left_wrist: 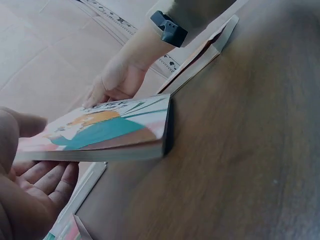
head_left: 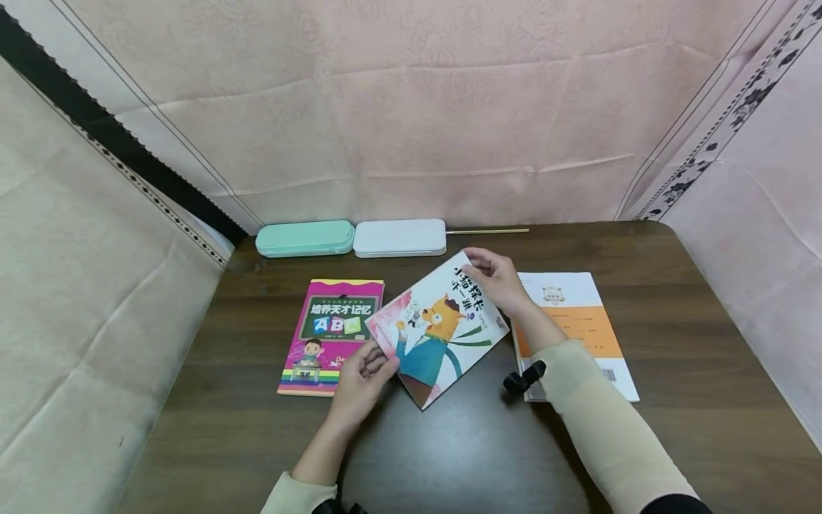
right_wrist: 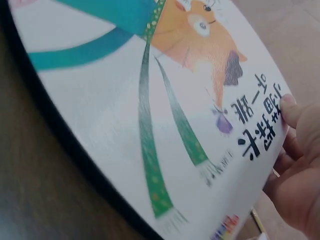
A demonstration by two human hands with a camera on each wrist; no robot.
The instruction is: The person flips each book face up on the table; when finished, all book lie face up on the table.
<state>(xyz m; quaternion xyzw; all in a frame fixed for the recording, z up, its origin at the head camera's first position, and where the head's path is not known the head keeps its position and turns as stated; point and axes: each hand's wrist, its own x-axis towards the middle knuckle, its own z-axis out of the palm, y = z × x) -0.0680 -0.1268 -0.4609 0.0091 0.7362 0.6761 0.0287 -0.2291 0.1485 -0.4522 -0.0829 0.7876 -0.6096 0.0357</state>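
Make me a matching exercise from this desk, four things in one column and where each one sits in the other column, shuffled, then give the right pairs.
Things:
1. cat picture book
2. pink ABC book
3. orange and white workbook
4. mint green pencil case

Places:
A. flat on the table under the right forearm
B. at the back edge, left of the white pencil case
C. held between the left hand and the right hand
D. flat on the table, left of the held book

Pairs: 1-C, 2-D, 3-A, 4-B
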